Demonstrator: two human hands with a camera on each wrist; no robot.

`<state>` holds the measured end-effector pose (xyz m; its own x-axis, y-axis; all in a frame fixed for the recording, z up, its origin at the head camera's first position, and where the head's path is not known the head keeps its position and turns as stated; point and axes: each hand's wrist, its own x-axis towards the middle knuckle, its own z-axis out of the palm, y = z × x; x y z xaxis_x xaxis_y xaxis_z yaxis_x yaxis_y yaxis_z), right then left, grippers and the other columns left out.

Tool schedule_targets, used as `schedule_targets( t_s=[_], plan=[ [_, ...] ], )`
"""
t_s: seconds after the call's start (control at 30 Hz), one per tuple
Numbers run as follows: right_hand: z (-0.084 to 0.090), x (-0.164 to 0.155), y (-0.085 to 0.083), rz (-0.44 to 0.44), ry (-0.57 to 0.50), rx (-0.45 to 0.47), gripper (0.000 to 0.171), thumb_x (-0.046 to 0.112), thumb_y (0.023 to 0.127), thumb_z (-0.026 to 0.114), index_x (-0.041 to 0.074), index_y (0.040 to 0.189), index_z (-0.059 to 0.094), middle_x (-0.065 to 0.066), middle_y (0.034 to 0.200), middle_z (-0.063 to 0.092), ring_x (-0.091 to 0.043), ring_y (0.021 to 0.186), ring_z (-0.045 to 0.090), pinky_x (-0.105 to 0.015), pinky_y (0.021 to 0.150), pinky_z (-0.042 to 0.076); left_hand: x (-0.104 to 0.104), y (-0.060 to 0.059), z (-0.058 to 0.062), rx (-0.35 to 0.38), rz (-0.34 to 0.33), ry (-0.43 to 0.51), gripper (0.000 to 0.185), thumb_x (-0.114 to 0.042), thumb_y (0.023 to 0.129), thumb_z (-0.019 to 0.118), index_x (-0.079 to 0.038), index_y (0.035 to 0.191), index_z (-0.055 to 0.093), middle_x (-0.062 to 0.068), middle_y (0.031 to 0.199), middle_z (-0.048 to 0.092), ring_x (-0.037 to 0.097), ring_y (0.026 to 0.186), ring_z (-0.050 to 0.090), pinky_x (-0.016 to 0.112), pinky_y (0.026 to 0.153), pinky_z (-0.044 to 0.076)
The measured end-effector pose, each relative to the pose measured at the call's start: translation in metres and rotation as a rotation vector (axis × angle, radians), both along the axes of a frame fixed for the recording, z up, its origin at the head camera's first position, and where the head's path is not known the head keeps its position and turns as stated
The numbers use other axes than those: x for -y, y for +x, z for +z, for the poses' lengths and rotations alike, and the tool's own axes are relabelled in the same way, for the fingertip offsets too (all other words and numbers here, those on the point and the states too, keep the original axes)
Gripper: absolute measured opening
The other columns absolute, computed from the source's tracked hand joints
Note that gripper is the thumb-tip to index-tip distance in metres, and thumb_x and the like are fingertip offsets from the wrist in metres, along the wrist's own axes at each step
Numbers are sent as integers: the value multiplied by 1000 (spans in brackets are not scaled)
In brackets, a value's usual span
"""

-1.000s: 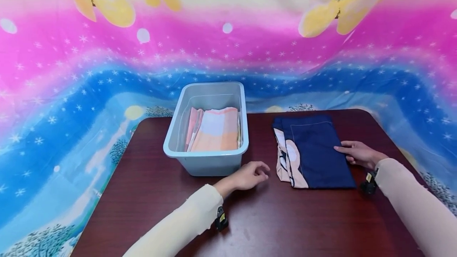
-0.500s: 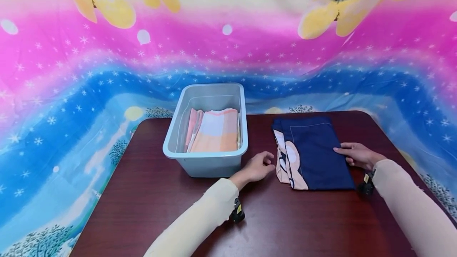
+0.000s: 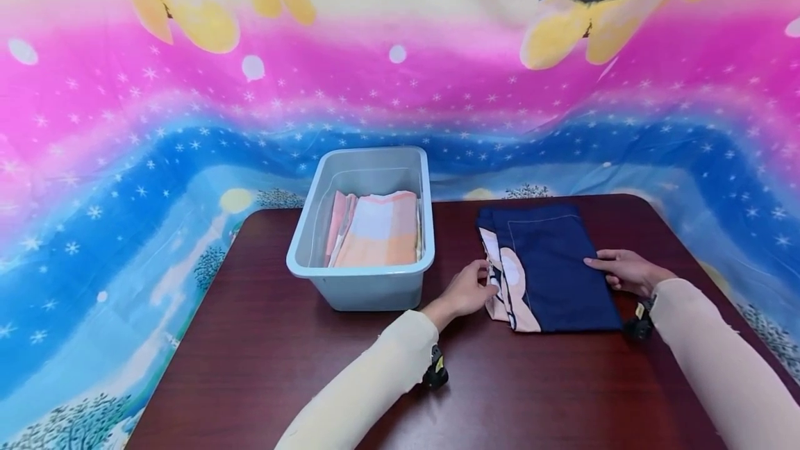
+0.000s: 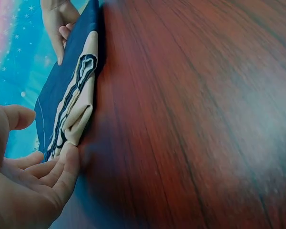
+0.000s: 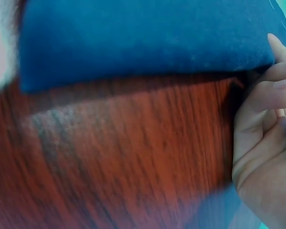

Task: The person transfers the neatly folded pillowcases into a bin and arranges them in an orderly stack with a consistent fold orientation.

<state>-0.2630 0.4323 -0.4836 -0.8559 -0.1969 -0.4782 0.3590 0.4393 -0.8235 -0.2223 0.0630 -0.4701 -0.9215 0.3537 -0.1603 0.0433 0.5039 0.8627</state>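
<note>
A folded navy cloth (image 3: 556, 262) with a pale printed, layered left edge lies flat on the table, right of the bin. My left hand (image 3: 465, 290) is at that left edge. In the left wrist view, its fingertips (image 4: 69, 155) touch the lower folds while the thumb (image 4: 21, 117) stays apart above. At the opposite edge my right hand (image 3: 628, 271) pinches the cloth, thumb on top and the other fingers curled at the edge. The right wrist view shows the right thumb (image 5: 276, 47) against the navy fabric (image 5: 148, 38).
A grey plastic bin (image 3: 369, 290) stands left of the cloth, near my left hand. Folded fabrics, including a peach-and-white checked one (image 3: 375, 231), stand inside it. The dark red-brown table (image 3: 531, 394) has a printed curtain (image 3: 400, 103) behind and around it.
My left hand has moved right and slightly up, from beside the bin to the cloth's left edge. The right hand and the cloth have stayed nearly still.
</note>
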Motion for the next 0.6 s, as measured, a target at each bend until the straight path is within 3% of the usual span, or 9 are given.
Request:
schedule_targets(
  t_s=[0.13,0.23,0.33,0.4,0.53,0.6],
  plan=[
    [0,-1,0,-3,-5,3,47,39,105,53,3,134,43,8,87,59,-8,59,45,-27,63,47,-6,-1,2,45,30,53,56,-18,94,66,-10,146,50,13,139,63,22,124,63,33,102,51],
    [1,-1,1,-13,-16,8,43,38,106,53,4,131,46,9,86,60,-8,58,45,-26,62,46,-9,-3,1,109,56,159,58,-16,93,66,-5,147,46,16,132,65,18,99,67,28,86,54],
    [4,0,2,-10,-44,14,28,35,106,52,10,119,53,9,83,60,-7,57,45,-25,61,46,-13,-7,-1,184,84,285,62,-14,94,66,0,149,42,14,120,68,12,71,57,22,70,48],
    [6,0,2,-13,-62,22,21,33,106,52,14,112,56,9,81,60,-7,56,45,-24,60,45,-16,-9,-2,224,104,344,63,-14,93,65,1,150,41,9,111,69,10,62,50,21,66,45],
    [6,1,2,-16,-63,26,21,32,106,52,13,112,55,8,84,61,-7,57,45,-25,60,46,-22,-11,-1,256,185,403,61,-15,91,65,2,146,46,1,94,64,8,61,48,20,71,45],
    [5,2,1,-19,-55,25,25,33,106,52,10,115,52,8,86,61,-7,57,44,-25,61,46,-26,-13,-1,278,253,445,59,-15,91,65,3,144,47,3,96,67,10,69,59,20,73,47]
  ],
)
